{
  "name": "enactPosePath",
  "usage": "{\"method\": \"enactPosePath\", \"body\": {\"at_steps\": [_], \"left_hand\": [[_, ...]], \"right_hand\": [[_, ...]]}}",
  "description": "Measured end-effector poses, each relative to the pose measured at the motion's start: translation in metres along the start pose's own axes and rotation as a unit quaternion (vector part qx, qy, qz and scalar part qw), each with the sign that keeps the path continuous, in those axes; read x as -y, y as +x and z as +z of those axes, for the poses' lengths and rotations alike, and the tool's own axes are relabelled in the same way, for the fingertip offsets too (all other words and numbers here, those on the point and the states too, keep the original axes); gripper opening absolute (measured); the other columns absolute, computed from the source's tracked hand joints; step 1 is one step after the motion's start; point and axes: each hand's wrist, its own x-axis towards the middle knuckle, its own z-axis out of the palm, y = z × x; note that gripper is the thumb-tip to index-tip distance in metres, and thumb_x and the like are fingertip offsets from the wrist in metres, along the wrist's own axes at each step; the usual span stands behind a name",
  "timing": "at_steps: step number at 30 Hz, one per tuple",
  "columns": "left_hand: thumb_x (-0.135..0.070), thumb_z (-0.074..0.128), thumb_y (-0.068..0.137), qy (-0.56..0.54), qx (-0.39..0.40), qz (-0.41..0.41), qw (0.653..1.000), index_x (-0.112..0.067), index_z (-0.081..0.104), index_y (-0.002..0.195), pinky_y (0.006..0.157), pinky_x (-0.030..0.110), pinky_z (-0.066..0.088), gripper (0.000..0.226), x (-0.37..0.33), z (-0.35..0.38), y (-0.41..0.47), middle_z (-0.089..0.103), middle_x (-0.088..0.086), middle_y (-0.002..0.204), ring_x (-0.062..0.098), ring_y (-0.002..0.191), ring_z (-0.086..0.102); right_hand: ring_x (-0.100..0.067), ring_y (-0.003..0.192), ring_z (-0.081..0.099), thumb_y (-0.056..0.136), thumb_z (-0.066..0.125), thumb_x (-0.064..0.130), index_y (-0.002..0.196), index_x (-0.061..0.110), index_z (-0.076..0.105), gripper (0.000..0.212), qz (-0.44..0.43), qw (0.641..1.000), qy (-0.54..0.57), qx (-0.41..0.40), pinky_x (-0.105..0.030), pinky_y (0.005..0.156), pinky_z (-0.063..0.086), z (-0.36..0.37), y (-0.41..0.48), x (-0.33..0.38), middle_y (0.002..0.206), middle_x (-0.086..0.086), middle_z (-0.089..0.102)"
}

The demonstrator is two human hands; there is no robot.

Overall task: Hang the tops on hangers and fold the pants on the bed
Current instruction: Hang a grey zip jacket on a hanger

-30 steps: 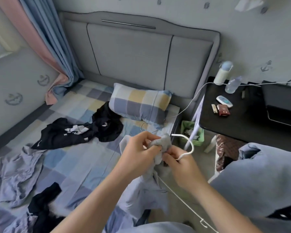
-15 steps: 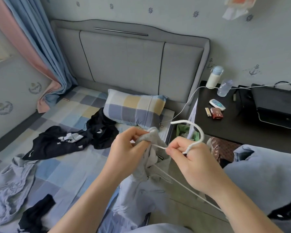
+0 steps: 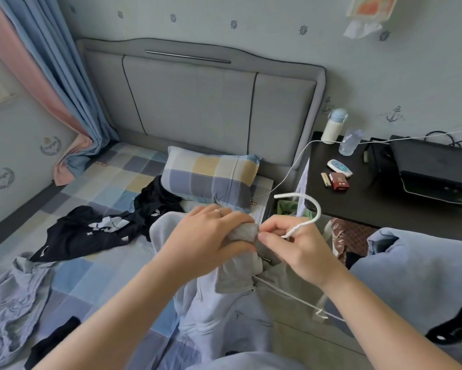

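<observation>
Floppy pale grey fabric top [image 3: 216, 324] looks light, so left hand [image 3: 208, 236] fingers bunch its collar tight. Right hand [image 3: 299, 252] fingers, just beside, pinch the stiff thin white hanger [image 3: 288, 195] by its neck

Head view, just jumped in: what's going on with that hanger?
A person is fitting a grey top onto a white hanger. The left hand grips the top's bunched neck, and the right hand pinches the hanger just below its hook. The top doesn't look fully on yet. A black top and another grey garment lie loose on the bed.
</observation>
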Motion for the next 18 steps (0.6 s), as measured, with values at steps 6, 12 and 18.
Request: {"method": "enactPosePath", "body": {"at_steps": [6,12,18], "left_hand": [[-0.064,0.049,0.086,-0.075,-0.024,-0.092,0.993,-0.033,0.067,0.113,0.056,0.013,0.04,0.045,0.028,-0.011,-0.009,0.067,-0.02,0.084,0.002,0.072,0.062],[-0.056,0.059,0.086,-0.171,-0.02,-0.129,0.977,-0.031,0.069,0.106,0.064,0.021,0.052,0.033,0.018,-0.019,-0.009,0.069,-0.02,0.082,0.0,0.077,0.064],[-0.057,0.054,0.086,-0.233,-0.045,-0.194,0.952,-0.009,0.068,0.087,0.057,0.035,0.045,0.05,-0.012,0.0,0.003,0.063,0.004,0.066,0.02,0.059,0.054]], "right_hand": [[-0.007,0.05,0.048,0.096,0.066,0.017,0.094,0.029,0.075,0.015,0.058,0.998,-0.035,-0.003,-0.017,0.049,0.039,-0.041,-0.001,-0.009,0.072,0.002,0.07],[-0.013,0.049,0.045,0.099,0.062,0.02,0.09,0.037,0.076,0.024,0.071,0.991,-0.106,-0.034,-0.02,0.052,0.038,-0.056,-0.008,-0.024,0.066,0.0,0.065],[0.002,0.064,0.06,0.097,0.065,0.017,0.086,0.037,0.075,0.025,0.034,0.99,-0.138,-0.026,-0.007,0.066,0.042,-0.035,0.002,-0.011,0.076,0.008,0.072]]}}
